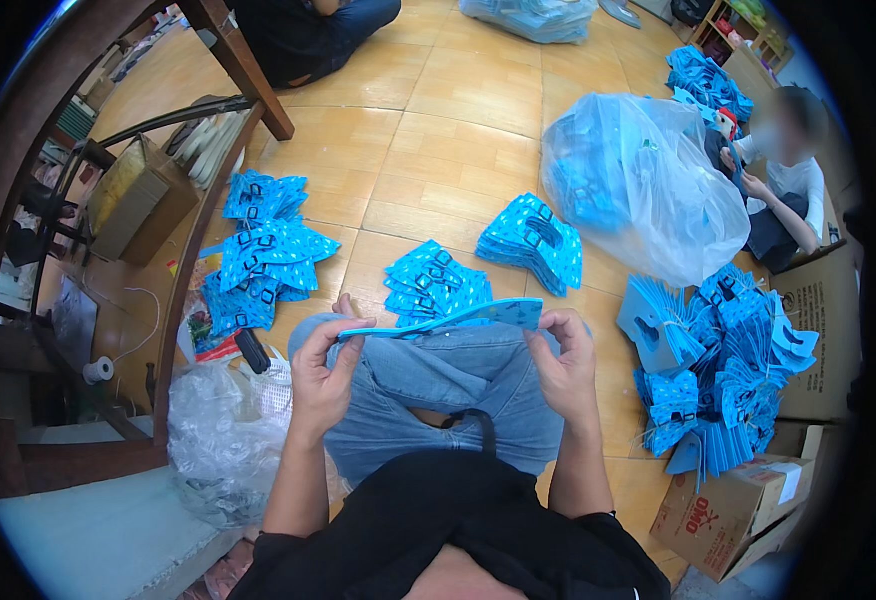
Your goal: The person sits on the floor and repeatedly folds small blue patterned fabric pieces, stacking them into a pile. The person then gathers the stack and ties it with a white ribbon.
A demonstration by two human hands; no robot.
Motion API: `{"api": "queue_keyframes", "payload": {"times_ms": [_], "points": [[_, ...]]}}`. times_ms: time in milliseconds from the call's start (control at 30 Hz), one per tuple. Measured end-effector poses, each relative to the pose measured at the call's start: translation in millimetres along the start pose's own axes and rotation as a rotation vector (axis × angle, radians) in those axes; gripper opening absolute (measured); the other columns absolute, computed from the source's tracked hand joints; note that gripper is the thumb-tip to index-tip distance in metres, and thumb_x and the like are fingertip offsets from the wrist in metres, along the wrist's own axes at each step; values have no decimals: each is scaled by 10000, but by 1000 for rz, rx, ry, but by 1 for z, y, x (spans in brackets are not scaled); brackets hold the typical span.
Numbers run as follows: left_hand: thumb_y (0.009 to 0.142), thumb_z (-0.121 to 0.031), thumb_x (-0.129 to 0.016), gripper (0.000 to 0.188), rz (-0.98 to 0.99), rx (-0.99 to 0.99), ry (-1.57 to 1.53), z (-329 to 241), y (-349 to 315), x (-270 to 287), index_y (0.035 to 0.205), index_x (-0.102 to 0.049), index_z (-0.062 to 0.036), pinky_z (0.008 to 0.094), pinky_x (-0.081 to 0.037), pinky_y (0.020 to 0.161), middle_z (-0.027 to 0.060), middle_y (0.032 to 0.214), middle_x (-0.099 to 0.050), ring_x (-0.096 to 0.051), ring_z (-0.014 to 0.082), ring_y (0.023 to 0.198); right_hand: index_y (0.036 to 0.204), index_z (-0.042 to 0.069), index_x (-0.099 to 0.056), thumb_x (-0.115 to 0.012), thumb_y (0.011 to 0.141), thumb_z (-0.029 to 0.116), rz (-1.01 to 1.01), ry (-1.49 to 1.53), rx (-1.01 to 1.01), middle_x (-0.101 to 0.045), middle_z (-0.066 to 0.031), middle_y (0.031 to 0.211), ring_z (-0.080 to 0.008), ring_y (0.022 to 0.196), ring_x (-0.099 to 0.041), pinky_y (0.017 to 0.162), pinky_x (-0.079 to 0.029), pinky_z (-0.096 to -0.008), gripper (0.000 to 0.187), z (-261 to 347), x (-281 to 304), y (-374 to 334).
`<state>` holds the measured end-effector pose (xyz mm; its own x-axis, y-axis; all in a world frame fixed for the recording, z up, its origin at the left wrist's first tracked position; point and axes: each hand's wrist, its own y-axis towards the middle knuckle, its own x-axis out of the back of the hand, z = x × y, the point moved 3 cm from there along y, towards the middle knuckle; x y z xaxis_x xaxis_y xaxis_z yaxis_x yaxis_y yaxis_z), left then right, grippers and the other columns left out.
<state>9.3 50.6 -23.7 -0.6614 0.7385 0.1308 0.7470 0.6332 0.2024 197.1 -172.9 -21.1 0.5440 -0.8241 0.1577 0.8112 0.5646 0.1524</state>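
Note:
A thin, flexible blue piece with a light pattern (463,316) is stretched level above my crossed legs, seen almost edge-on. Its left end is pinched between the thumb and fingers of my left hand (324,372). My right hand (566,368) grips the other end between thumb and fingers. Just beyond it on the floor lies a fanned stack of similar blue pieces (430,278) with dark marks. A neater stack with cut-out openings (533,243) sits farther right. Several overlapping blue stacks (270,258) lie at the left.
Tied blue bundles (733,365) are heaped at my right, above an opened cardboard box (723,515). Beyond stands a large clear bag (648,190) of blue pieces, near a seated person. At left are crumpled plastic (220,440), a wooden frame (243,75) and a thread spool (99,370).

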Motion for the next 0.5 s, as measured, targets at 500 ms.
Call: {"api": "queue_keyframes", "payload": {"times_ms": [500], "points": [[982, -89, -530, 358, -67, 181, -102, 20, 7, 2, 1326, -486, 0, 271, -436, 935, 104, 1181, -605, -558, 120, 1089, 1265, 27, -531, -535, 987, 160, 39, 91, -247, -625, -33, 1011, -92, 827, -561, 707, -473, -256, 308, -45, -2, 6]]}}
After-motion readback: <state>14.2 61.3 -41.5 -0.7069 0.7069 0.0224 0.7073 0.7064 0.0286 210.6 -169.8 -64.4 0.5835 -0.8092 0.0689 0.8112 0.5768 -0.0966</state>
